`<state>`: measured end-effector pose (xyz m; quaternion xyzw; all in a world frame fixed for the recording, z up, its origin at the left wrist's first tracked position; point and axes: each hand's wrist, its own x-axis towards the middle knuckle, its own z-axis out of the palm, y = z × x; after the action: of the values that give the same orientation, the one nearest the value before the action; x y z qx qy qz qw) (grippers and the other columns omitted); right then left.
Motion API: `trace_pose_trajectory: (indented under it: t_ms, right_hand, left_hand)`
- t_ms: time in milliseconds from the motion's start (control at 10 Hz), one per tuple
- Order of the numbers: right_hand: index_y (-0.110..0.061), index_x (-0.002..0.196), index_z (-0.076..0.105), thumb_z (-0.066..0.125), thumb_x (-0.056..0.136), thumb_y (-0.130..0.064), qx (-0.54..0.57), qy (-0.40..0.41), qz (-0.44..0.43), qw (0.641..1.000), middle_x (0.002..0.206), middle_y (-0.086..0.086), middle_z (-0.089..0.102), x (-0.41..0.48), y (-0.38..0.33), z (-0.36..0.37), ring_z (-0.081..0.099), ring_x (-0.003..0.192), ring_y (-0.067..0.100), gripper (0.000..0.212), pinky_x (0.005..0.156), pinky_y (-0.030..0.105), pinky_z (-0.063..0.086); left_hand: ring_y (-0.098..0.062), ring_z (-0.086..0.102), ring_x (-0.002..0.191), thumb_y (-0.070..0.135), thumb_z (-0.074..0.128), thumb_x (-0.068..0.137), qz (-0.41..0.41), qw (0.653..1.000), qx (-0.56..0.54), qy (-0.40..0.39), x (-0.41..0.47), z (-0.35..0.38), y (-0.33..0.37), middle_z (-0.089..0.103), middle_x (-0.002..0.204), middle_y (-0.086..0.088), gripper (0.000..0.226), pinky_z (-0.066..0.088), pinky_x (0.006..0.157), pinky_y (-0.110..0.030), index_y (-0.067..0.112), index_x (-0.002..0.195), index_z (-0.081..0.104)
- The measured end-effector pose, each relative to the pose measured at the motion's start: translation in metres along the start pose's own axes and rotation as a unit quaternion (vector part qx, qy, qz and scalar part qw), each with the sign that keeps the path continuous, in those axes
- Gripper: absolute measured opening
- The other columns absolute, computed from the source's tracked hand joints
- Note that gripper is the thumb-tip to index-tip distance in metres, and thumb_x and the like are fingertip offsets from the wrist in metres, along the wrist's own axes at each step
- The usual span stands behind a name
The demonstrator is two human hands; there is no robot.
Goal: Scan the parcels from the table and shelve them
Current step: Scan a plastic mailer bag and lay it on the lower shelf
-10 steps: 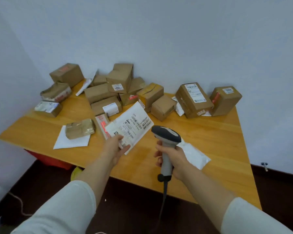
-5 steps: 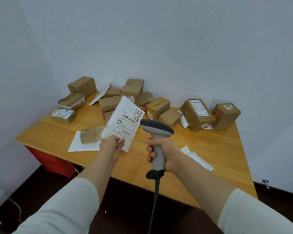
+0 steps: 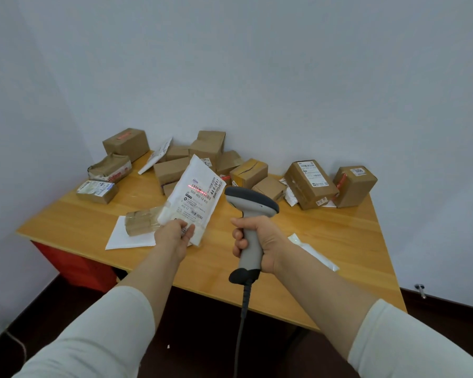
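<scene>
My left hand (image 3: 172, 236) pinches the bottom edge of a white mailer parcel (image 3: 193, 199) and holds it upright above the wooden table (image 3: 325, 238), label facing me. A red scan line lies across the label's barcode. My right hand (image 3: 257, 241) grips the handle of a grey barcode scanner (image 3: 250, 205), whose head points left at the mailer from a short gap. Its cable hangs down in front of the table. Several brown cardboard parcels (image 3: 247, 173) are piled along the back of the table by the wall.
A taped brown packet (image 3: 141, 221) lies on a white envelope (image 3: 126, 238) left of my left hand. A clear plastic bag (image 3: 314, 251) lies right of my right wrist. Two larger boxes (image 3: 311, 184) stand at back right. White walls enclose the table's back and left.
I have raised the mailer from near the tabletop to upright, and lifted the scanner with it. The red scan line now falls on the label. The view has pulled back.
</scene>
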<state>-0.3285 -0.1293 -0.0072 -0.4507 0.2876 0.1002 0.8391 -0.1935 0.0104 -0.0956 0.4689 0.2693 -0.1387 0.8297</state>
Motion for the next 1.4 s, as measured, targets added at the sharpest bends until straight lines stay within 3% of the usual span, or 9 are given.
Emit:
trace_pose_trajectory:
  t_ms: [100,700,800,900,1000,1100,1300,1400]
  right_hand:
    - [-0.009,0.072,0.050,0.065,0.084,-0.006,0.008,0.006,-0.001,1.000,0.054,0.004,0.049,-0.001,0.000,0.000,0.039,0.037,0.010,0.020,0.045,0.022,0.043]
    - [-0.009,0.071,0.051,0.064,0.086,-0.007,0.036,0.005,0.019,0.999,0.054,0.003,0.050,-0.005,0.008,0.008,0.040,0.035,0.010,0.020,0.044,0.021,0.044]
    - [-0.008,0.075,0.052,0.065,0.086,-0.007,0.037,0.004,0.014,0.999,0.055,0.005,0.052,-0.003,0.010,0.010,0.041,0.035,0.010,0.016,0.044,0.021,0.045]
    - [-0.004,0.091,0.055,0.068,0.083,-0.005,0.045,0.018,-0.009,0.999,0.063,0.011,0.063,0.002,0.013,0.011,0.045,0.036,0.012,0.015,0.045,0.023,0.049]
    - [-0.002,0.087,0.058,0.069,0.082,-0.003,0.051,0.044,-0.028,0.997,0.074,0.016,0.069,0.010,0.019,0.011,0.053,0.041,0.015,0.012,0.052,0.028,0.055]
    - [-0.004,0.083,0.060,0.068,0.081,0.002,0.059,0.052,-0.032,0.996,0.080,0.017,0.070,0.024,0.033,0.015,0.062,0.050,0.019,0.011,0.064,0.033,0.059]
    - [-0.008,0.089,0.064,0.070,0.079,0.005,0.033,0.051,0.000,0.998,0.084,0.015,0.071,0.043,0.076,0.054,0.068,0.070,0.024,0.017,0.065,0.034,0.057]
    - [-0.007,0.095,0.066,0.071,0.081,0.002,-0.014,-0.008,0.017,1.000,0.092,0.013,0.072,0.051,0.097,0.081,0.069,0.081,0.025,0.018,0.070,0.036,0.055]
  left_hand:
    - [-0.035,0.049,0.113,-0.011,0.047,0.090,-0.003,1.000,0.007,0.001,0.002,0.000,0.001,0.046,0.134,-0.021,0.040,0.052,0.073,-0.028,-0.006,0.129,0.046]
    - [-0.034,0.049,0.114,-0.011,0.046,0.090,0.002,1.000,0.005,0.011,-0.003,-0.007,0.009,0.045,0.135,-0.021,0.043,0.051,0.077,-0.028,-0.005,0.132,0.043]
    - [-0.033,0.049,0.111,-0.011,0.046,0.090,0.003,1.000,0.008,0.009,-0.006,-0.010,0.011,0.046,0.135,-0.020,0.043,0.051,0.077,-0.028,-0.004,0.132,0.043]
    - [-0.031,0.053,0.112,-0.005,0.050,0.090,0.003,1.000,-0.001,0.006,-0.012,-0.017,0.015,0.052,0.131,-0.017,0.039,0.054,0.065,-0.026,-0.001,0.128,0.047]
    - [-0.025,0.060,0.107,0.017,0.060,0.091,-0.011,0.999,-0.026,-0.018,-0.025,-0.027,0.022,0.064,0.117,-0.011,0.024,0.057,0.055,-0.026,0.008,0.114,0.057]
    - [-0.022,0.064,0.098,0.037,0.060,0.092,-0.010,0.999,-0.038,-0.037,-0.039,-0.044,0.028,0.069,0.103,-0.007,0.025,0.059,0.055,-0.026,0.013,0.100,0.061]
    - [-0.022,0.063,0.083,0.033,0.054,0.095,0.006,0.997,-0.071,0.016,-0.067,-0.089,0.043,0.065,0.093,-0.009,0.026,0.058,0.050,-0.029,0.007,0.092,0.057]
    - [-0.022,0.064,0.083,0.035,0.053,0.097,0.019,0.992,-0.122,0.028,-0.085,-0.118,0.050,0.067,0.094,-0.009,0.028,0.059,0.052,-0.031,0.008,0.096,0.059]
